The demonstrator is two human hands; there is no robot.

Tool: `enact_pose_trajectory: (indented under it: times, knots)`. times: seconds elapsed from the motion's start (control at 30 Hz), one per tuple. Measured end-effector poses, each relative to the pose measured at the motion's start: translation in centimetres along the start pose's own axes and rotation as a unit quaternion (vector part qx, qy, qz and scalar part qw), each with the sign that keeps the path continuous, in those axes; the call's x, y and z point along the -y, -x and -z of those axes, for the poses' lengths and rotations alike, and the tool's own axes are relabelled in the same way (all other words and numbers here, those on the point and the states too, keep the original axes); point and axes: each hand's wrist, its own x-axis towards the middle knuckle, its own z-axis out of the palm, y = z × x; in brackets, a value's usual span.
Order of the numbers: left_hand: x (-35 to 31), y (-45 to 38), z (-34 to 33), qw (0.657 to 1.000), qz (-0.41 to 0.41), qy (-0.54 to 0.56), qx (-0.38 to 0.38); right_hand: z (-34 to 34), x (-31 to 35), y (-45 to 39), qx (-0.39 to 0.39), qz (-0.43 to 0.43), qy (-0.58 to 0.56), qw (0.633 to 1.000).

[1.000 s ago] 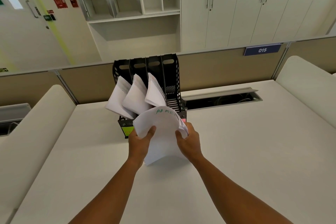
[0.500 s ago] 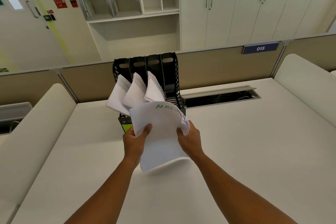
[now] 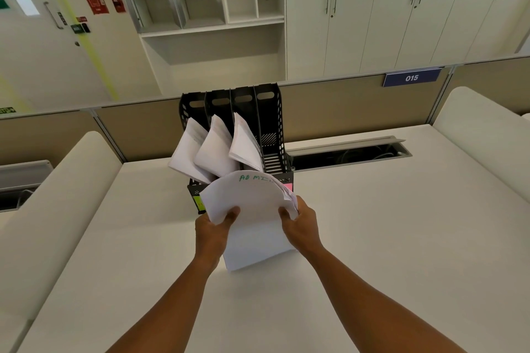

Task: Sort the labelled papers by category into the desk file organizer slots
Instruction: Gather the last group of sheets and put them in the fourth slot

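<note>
- The left hand [image 3: 213, 231] holds the left edge of a stack of papers [image 3: 252, 221]; its thumb lies curled over the top sheet and the other fingers are hidden beneath, so the grip is a pinch on the stack.
- The right hand [image 3: 302, 226] holds the right edge of the same stack in the same way, thumb on top and fingers tucked under the sheets, where the loose page edges fan out a little.
- The stack is raised above the bench [image 3: 387, 238], bowed upward between the two hands, with its far end curling over toward the file organizer [image 3: 272, 123].
- Green handwriting near the far end of the top sheet reads "AD MI", with the rest lost over the curve.
- The file organizer is black, stands upright on the bench just beyond the hands, and has four slots side by side.
- The three slots from the left each carry a sheaf of white paper leaning out toward the person: the left sheaf [image 3: 186, 152], the middle sheaf [image 3: 215, 149] and the third sheaf [image 3: 245, 143].
- The rightmost slot shows its bare ribbed floor.
- A yellow-green label [image 3: 198, 202] and a pink label [image 3: 288, 188] show on the organizer's front lip, both partly hidden by the held stack.
- Behind the bench runs a partition with a blue plate [image 3: 411, 78] marked "015".
</note>
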Motion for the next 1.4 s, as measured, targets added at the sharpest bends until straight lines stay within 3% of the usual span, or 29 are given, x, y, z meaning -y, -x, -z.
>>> enact_pose_trajectory:
  times: [0.37,0.8,1.03,1.23,1.4]
  knots:
    - [-0.7,0.1,-1.5,0.996,-0.075,-0.002,-0.044,-1.4,1.1,-0.4,-0.009,0.016,-0.003,1.0]
    - [2.2,-0.9,-0.9,0.986,0.034,-0.153,0.054,-0.9,-0.1,0.2,0.076,-0.034,0.056,0.995]
    - [1.7,-1.6,-0.7,0.99,0.024,-0.139,0.028,-0.4,0.2,-0.4,0.088,0.001,0.131,0.988]
    - [1.4,-3.0,-0.9,0.988,0.011,-0.151,0.011,0.0,3.3,-2.5,-0.022,0.037,0.126,0.991]
    - [3.0,-3.8,-0.9,0.976,0.056,-0.205,0.053,1.1,7.4,-5.2,-0.146,0.058,0.111,0.981]
